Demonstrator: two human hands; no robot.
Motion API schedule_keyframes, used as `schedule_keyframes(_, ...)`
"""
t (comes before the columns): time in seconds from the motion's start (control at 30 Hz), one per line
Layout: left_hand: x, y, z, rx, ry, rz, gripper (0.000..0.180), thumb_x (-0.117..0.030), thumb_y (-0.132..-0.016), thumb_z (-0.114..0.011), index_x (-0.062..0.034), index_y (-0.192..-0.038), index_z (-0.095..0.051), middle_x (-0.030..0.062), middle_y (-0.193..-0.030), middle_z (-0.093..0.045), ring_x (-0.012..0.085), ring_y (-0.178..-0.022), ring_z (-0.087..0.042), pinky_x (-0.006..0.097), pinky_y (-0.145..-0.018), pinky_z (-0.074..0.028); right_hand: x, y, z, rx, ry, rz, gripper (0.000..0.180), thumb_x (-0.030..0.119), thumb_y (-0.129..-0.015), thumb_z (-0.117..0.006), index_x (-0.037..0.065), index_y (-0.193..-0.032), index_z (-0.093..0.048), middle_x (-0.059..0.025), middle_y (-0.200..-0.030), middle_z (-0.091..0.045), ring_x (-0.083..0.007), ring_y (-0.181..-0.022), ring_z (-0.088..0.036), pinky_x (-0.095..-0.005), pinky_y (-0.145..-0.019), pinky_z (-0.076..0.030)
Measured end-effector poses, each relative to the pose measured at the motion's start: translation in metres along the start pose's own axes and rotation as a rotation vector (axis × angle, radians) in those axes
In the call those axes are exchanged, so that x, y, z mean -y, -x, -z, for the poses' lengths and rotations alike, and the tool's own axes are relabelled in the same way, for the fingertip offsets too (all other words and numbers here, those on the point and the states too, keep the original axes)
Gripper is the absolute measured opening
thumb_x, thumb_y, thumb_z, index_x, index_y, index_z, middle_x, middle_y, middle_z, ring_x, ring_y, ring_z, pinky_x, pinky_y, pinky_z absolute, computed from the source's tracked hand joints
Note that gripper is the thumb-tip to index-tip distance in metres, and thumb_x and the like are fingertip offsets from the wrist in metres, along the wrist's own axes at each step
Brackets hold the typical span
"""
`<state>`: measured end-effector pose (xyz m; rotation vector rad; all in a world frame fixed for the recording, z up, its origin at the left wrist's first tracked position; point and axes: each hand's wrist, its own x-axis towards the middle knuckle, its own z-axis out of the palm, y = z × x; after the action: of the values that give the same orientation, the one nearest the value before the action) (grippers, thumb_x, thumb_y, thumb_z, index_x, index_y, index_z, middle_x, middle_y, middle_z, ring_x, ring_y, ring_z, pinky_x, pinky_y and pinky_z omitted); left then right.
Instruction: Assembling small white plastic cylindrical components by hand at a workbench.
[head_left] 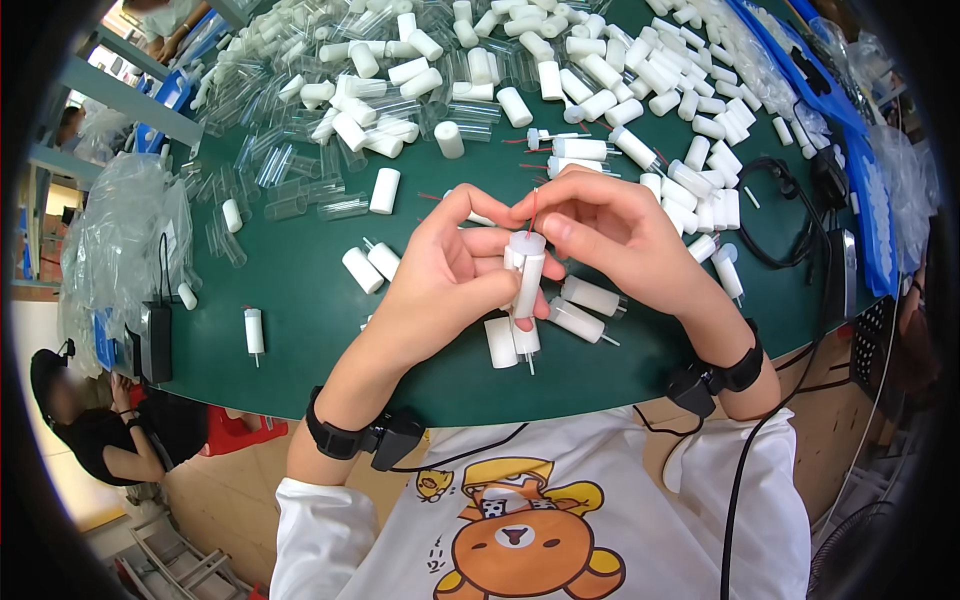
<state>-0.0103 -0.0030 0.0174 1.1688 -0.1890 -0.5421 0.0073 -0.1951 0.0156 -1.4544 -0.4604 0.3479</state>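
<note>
So this white cylinder point(533, 275) with a clear cap is held upright-ish over the desk point(310, 340), pinched between thumb and fingers of the left hand point(452, 272). Thin red wires point(531, 222) poke out the top; the right hand point(625, 238) has its fingers curled right by them, can't tell if they're actually gripping. More white cylinders point(450, 140) and clear tubes point(343, 206) are heaped beyond.
</note>
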Motion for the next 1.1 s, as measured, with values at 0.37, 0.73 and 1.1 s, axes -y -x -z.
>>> schedule_keyframes(0.37,0.004,-0.001,0.004,-0.007,0.034,-0.022,0.019,0.000,-0.084,-0.053,-0.0014,-0.099,-0.041,0.0183,-0.091,-0.063,0.0222,-0.076,-0.066,0.031,-0.062,-0.054,-0.008,0.000,-0.002,-0.075,0.101,0.075,0.017,0.012,-0.082,-0.064,0.002,-0.097,-0.063,-0.0030,-0.089,-0.055,-0.0060,-0.067,-0.049,-0.0194,-0.061,-0.040)
schedule_keyframes(0.73,-0.019,0.001,0.009,-0.069,-0.060,0.079,0.028,-0.013,-0.090,-0.053,-0.0005,-0.113,-0.044,0.0193,-0.090,-0.063,0.0224,-0.071,-0.066,0.030,-0.058,-0.055,-0.004,0.003,-0.006,-0.197,0.062,0.101,0.022,0.003,-0.077,-0.069,0.001,-0.093,-0.055,-0.0015,-0.086,-0.053,-0.0054,-0.070,-0.049,-0.0207,-0.066,-0.040)
schedule_keyframes(1.1,-0.035,0.012,0.048,-0.851,-1.213,-0.223,0.028,0.002,-0.075,-0.050,-0.0045,-0.100,-0.060,0.0065,-0.088,-0.062,0.0134,-0.067,-0.054,0.026,-0.059,-0.043,-0.003,0.000,0.005,-0.350,-0.062,0.037,0.026,0.004,-0.082,-0.064,0.000,-0.101,-0.047,-0.0074,-0.096,-0.056,-0.0074,-0.078,-0.051,-0.0210,-0.068,-0.042)
